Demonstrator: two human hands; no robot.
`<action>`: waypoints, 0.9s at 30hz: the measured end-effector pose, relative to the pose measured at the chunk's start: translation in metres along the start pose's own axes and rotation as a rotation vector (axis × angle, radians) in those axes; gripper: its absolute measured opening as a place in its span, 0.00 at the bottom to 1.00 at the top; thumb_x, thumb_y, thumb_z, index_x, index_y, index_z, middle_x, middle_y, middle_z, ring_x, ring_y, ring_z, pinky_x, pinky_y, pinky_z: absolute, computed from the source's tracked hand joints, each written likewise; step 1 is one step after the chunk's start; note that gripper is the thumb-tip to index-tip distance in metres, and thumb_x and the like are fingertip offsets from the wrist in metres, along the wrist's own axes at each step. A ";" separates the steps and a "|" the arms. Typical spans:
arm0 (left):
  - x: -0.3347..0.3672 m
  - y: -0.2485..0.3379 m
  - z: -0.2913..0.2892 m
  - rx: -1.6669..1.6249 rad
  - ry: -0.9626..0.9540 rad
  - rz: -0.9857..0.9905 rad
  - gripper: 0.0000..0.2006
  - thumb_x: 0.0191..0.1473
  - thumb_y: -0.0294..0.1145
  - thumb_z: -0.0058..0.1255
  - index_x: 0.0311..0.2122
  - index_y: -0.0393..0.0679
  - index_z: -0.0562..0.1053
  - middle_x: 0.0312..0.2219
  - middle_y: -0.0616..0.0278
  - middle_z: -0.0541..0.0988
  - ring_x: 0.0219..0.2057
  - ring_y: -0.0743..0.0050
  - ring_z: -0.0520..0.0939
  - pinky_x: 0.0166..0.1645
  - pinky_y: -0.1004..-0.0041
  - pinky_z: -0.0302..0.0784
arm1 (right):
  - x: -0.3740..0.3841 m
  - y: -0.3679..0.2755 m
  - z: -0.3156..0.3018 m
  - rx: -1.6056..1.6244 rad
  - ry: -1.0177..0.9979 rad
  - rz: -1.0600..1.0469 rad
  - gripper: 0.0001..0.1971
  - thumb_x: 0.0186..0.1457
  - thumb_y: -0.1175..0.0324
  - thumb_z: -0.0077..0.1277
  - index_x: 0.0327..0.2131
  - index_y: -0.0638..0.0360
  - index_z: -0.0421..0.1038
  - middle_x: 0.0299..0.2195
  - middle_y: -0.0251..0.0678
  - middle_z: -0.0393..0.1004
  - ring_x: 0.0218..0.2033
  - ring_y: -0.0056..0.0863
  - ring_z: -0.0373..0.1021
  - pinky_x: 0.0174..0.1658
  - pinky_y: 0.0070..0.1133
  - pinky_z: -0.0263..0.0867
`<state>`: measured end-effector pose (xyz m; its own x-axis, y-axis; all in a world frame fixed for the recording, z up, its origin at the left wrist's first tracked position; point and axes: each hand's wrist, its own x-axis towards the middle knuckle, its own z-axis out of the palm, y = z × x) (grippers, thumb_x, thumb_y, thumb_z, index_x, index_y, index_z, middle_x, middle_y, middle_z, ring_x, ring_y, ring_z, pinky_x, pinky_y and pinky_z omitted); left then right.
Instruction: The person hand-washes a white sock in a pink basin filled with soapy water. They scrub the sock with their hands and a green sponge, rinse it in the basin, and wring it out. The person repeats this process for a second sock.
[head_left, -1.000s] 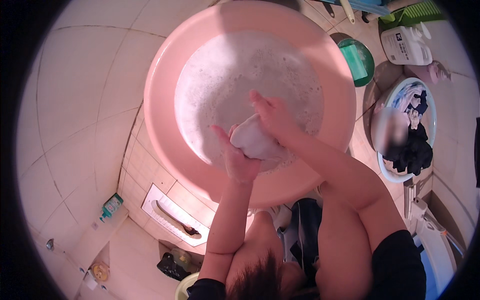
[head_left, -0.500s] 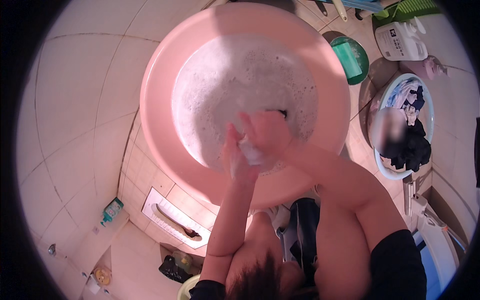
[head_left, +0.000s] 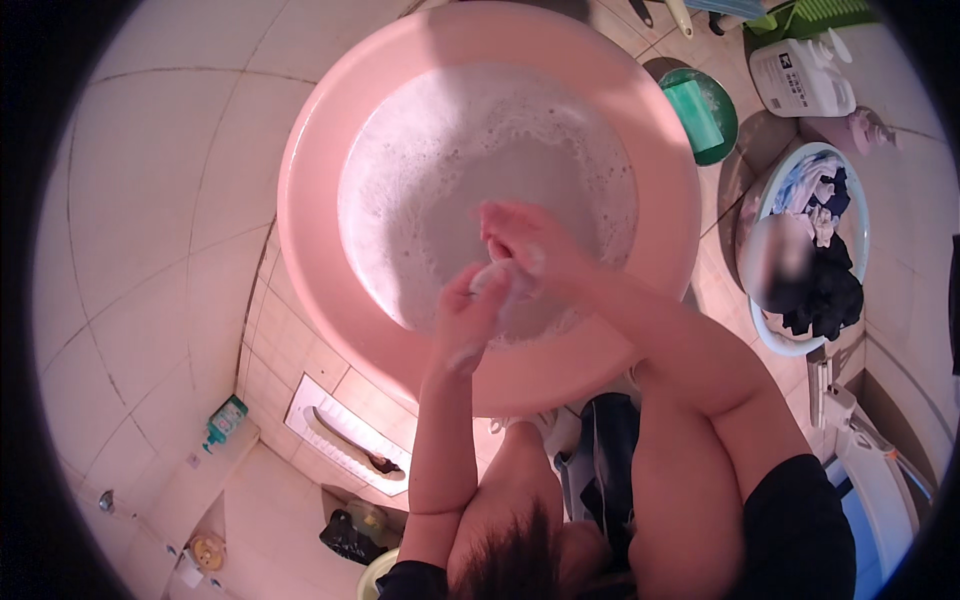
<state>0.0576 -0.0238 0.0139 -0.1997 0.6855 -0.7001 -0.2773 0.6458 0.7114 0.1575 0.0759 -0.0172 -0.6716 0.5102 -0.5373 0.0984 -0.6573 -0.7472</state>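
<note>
A large pink basin (head_left: pixel 310 200) holds cloudy, sudsy water (head_left: pixel 500 165). Over its near half, a small white wet piece, seemingly cloth (head_left: pixel 512 277), is bunched between my hands. My left hand (head_left: pixel 470 312) is closed round its near side, thumb on top, with suds on the wrist. Curled over the far side of the same piece is my right hand (head_left: pixel 530 240), its fingers bent and lathered. How much of the piece lies inside my palms is hidden.
Right of the basin sit a green dish with a soap bar (head_left: pixel 692 115), a white pump bottle (head_left: pixel 800 80) and a light-blue basin (head_left: pixel 765 325) of dark and pale clothes. A squat toilet (head_left: pixel 345 440) lies at lower left. Tiled wall (head_left: pixel 150 200) rises on the left.
My hands have shifted against each other, the right moving slightly up. The foam in the middle has parted, showing more grey water. A dark bit beside my right hand no longer shows.
</note>
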 end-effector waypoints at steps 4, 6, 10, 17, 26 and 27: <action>-0.010 0.018 -0.009 -0.750 -0.041 -0.030 0.30 0.50 0.58 0.37 0.47 0.39 0.61 0.41 0.56 0.69 0.43 0.65 0.70 0.45 0.66 0.69 | -0.007 0.016 -0.022 -0.462 -0.347 -0.310 0.14 0.44 0.60 0.54 0.24 0.62 0.69 0.24 0.37 0.69 0.29 0.27 0.68 0.33 0.24 0.62; -0.015 0.014 -0.018 -0.873 -0.091 0.196 0.32 0.50 0.60 0.35 0.47 0.40 0.61 0.42 0.55 0.68 0.44 0.61 0.69 0.47 0.62 0.67 | -0.010 0.019 -0.024 -0.807 -0.342 -0.319 0.13 0.39 0.64 0.58 0.27 0.62 0.69 0.26 0.34 0.69 0.32 0.25 0.66 0.36 0.23 0.61; -0.010 0.009 -0.036 -0.859 0.062 0.272 0.32 0.47 0.55 0.45 0.47 0.36 0.61 0.41 0.52 0.69 0.43 0.58 0.70 0.49 0.59 0.66 | 0.005 0.043 -0.048 -0.340 -0.136 -0.220 0.19 0.34 0.69 0.62 0.34 0.58 0.70 0.29 0.28 0.69 0.34 0.21 0.66 0.37 0.24 0.62; 0.037 -0.071 -0.034 -0.853 -0.125 0.280 0.18 0.56 0.45 0.35 0.42 0.40 0.67 0.37 0.57 0.71 0.39 0.63 0.72 0.41 0.65 0.71 | -0.018 0.022 0.033 -0.077 -0.235 -0.269 0.06 0.44 0.74 0.50 0.30 0.60 0.69 0.29 0.29 0.69 0.33 0.21 0.66 0.35 0.20 0.63; 0.033 0.022 0.031 -1.056 0.074 -0.308 0.20 0.56 0.49 0.33 0.18 0.50 0.63 0.14 0.72 0.65 0.17 0.84 0.66 0.18 0.81 0.59 | 0.003 0.013 0.020 -1.033 0.185 -0.861 0.15 0.41 0.53 0.51 0.16 0.53 0.64 0.16 0.35 0.63 0.18 0.33 0.63 0.21 0.26 0.61; 0.033 0.022 0.029 -0.964 0.169 -0.303 0.20 0.56 0.49 0.33 0.16 0.51 0.62 0.12 0.73 0.65 0.16 0.85 0.66 0.18 0.82 0.59 | 0.005 0.009 0.018 -1.067 0.169 -0.872 0.15 0.40 0.52 0.51 0.16 0.53 0.65 0.16 0.35 0.63 0.17 0.33 0.64 0.20 0.27 0.61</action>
<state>0.0719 0.0229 0.0084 -0.1048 0.4344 -0.8946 -0.9608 0.1879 0.2038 0.1415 0.0627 -0.0194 -0.7171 0.6431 0.2688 0.2572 0.6025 -0.7555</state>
